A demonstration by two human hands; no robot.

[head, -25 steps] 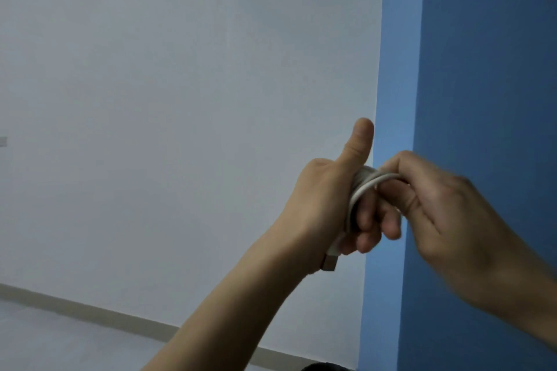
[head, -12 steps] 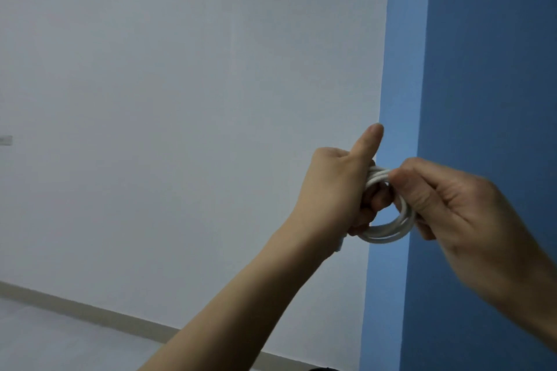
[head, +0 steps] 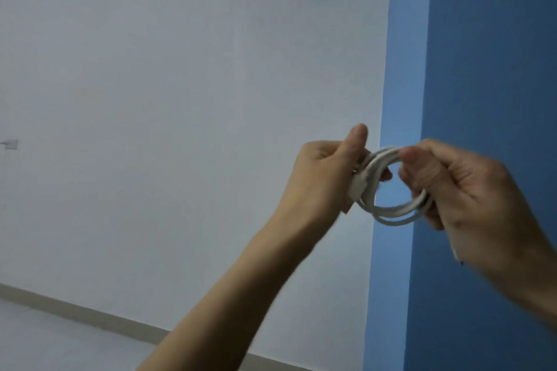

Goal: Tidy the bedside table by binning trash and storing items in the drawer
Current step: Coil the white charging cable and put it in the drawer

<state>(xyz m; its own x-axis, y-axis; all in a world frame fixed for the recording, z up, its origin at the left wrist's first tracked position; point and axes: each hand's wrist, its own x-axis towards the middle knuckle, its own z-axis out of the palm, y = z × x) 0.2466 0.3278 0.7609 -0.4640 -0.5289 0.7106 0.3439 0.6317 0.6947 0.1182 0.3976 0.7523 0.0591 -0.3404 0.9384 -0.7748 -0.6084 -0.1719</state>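
A white cable (head: 394, 214) wound into a small round coil hangs in the air between both hands, in front of the wall. My left hand (head: 322, 178) pinches the coil's left side, thumb pointing up, with a connector end under its fingers. My right hand (head: 470, 193) grips the coil's right side, fingers curled over the loops. The bedside table, the drawer and the bin are out of sight.
A pale grey wall (head: 180, 99) fills the left and centre. A blue wall (head: 488, 54) with a corner edge stands on the right. A skirting board (head: 75, 310) and floor run along the bottom left. A small wall plate (head: 10, 144) sits at far left.
The cable was wrapped tight around my left fingers; now it stands free as an open ring. Both hands have moved apart slightly, with my left hand lower.
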